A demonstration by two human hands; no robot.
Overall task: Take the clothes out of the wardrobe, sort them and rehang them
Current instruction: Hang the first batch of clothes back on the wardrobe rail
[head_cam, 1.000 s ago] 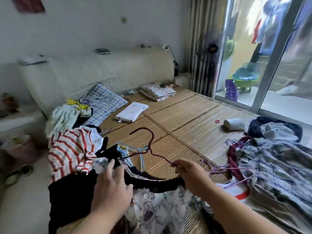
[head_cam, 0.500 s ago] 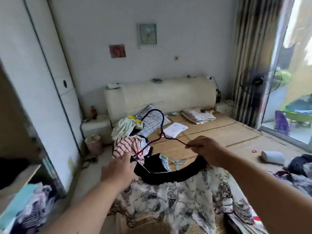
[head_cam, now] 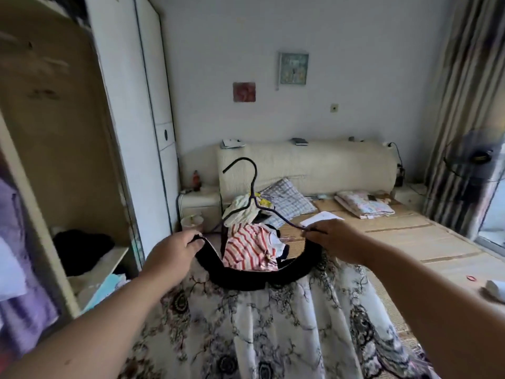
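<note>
I hold up a white skirt (head_cam: 273, 324) with a dark floral print and a black waistband (head_cam: 240, 279). My left hand (head_cam: 175, 253) pinches the left end of the waistband. My right hand (head_cam: 332, 239) grips the right end together with the arm of a dark wire hanger (head_cam: 252, 187), whose hook points up and left. Behind the skirt a pile of clothes, with a red-and-white striped top (head_cam: 250, 248) on it, lies on the bed. The open wardrobe (head_cam: 54, 138) stands at the left, with dark clothes (head_cam: 82, 244) on a shelf and purple fabric (head_cam: 16, 296) at the edge.
The bed (head_cam: 382, 236) carries a bamboo mat, a checked pillow (head_cam: 288, 201), folded bedding (head_cam: 364, 205) and a white pad. A small white bedside cabinet (head_cam: 199, 206) stands by the headboard with a bin (head_cam: 192, 221) in front. Striped curtains (head_cam: 470, 105) and a standing fan (head_cam: 475, 162) are at the right.
I have lifted the skirt and hanger off the bed and turned left toward the wardrobe. The hanger's hook has risen and the wardrobe's inside has come into view.
</note>
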